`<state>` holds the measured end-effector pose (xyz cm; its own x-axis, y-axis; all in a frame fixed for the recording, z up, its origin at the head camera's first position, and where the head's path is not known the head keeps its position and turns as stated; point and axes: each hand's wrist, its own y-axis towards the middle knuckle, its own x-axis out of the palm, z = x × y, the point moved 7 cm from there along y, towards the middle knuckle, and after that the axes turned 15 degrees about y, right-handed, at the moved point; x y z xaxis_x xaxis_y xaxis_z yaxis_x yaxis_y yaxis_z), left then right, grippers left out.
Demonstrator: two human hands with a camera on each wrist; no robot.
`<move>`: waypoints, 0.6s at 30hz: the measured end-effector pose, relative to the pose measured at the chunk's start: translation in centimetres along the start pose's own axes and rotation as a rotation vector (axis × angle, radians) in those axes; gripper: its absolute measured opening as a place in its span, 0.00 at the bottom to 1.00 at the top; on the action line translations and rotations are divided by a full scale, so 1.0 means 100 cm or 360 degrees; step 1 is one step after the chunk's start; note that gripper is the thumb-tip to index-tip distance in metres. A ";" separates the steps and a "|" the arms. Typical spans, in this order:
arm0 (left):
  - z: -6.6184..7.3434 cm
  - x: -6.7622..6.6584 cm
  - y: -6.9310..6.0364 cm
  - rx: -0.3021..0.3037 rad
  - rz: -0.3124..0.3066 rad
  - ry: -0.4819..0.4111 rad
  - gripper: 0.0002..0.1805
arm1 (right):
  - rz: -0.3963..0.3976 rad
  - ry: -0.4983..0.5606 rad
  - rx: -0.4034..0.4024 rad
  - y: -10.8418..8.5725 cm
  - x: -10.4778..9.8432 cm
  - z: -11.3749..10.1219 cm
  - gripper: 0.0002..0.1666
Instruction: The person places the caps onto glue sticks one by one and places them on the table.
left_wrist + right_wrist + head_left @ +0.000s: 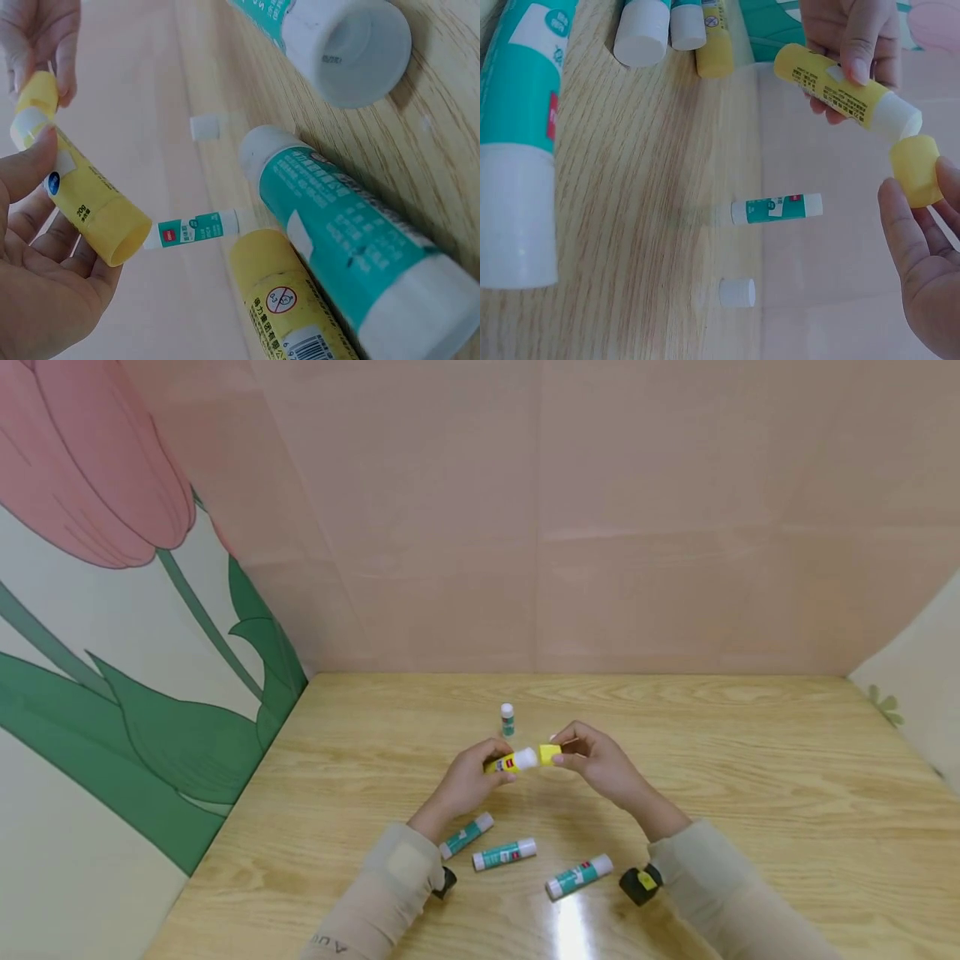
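My left hand [467, 778] grips a yellow glue stick [504, 765] by its body, its white end pointing right. Between the fingertips and thumb of my right hand [606, 768] is a yellow cap [550, 754]. The cap sits right by the glue stick's white end; in the right wrist view the cap [916, 171] looks tilted against it, and whether they touch I cannot tell. Just beyond the hands a green-and-white glue stick [507, 720] stands upright. A loose white cap [738, 292] is on the table, mostly hidden behind my right hand in the head view.
Three green-and-white glue sticks lie nearer me: one by the left wrist [467, 836], one in the middle [505, 855], one to the right [579, 877]. Another yellow glue stick [289, 300] lies on the wooden table [750, 760]. A pink-covered wall [600, 568] rises behind.
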<state>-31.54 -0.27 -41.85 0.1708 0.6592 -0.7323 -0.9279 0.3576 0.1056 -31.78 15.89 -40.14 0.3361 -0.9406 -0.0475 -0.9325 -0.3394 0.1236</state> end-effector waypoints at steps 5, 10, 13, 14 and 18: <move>0.001 0.002 -0.001 0.0003 -0.0020 -0.0022 0.12 | -0.0007 -0.0016 0.0007 -0.002 0.002 0.000 0.09; 0.001 0.004 -0.002 0.0010 -0.0027 -0.0014 0.12 | -0.0022 -0.0031 0.0024 -0.003 0.003 0.002 0.09; 0.002 0.004 -0.002 0.0027 -0.0032 -0.0009 0.12 | -0.0032 -0.0033 0.0020 -0.003 0.003 0.001 0.09; 0.002 0.004 -0.002 0.0036 -0.0033 -0.0007 0.12 | -0.0033 -0.0031 0.0018 -0.004 0.004 0.001 0.09; 0.002 0.006 -0.002 0.0053 -0.0041 0.0008 0.12 | -0.0050 -0.0023 0.0022 -0.005 0.005 -0.001 0.09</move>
<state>-31.17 0.21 -42.13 0.1929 0.6460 -0.7385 -0.9116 0.3964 0.1086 -31.13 15.55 -40.13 0.3632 -0.9294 -0.0652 -0.9234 -0.3684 0.1081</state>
